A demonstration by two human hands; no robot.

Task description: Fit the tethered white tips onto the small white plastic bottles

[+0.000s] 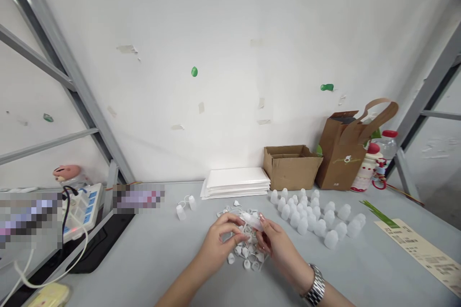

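My right hand (pixel 279 242) pinches a frosted white plastic cup (pixel 254 221) between thumb and fingers, above the middle of the table. Close to its left end, the fingers of my left hand (pixel 223 237) are curled in a pinch; what sits between them is too small to make out. Beneath both hands lies a loose heap of small white plastic caps with cords (pixel 248 251), partly hidden by the fingers. To the right stand many matching frosted cups (pixel 301 225). Two cups joined by a cord (pixel 181 212) lie apart on the left.
White flat sheets or boxes (pixel 236 183) are stacked against the wall, beside an open cardboard box (pixel 293 172) and a brown paper bag (pixel 336 158). A printed card (pixel 421 252) lies at right. A power strip (pixel 84 211) with cables and a black tray-like object (pixel 104 242) occupy the left.
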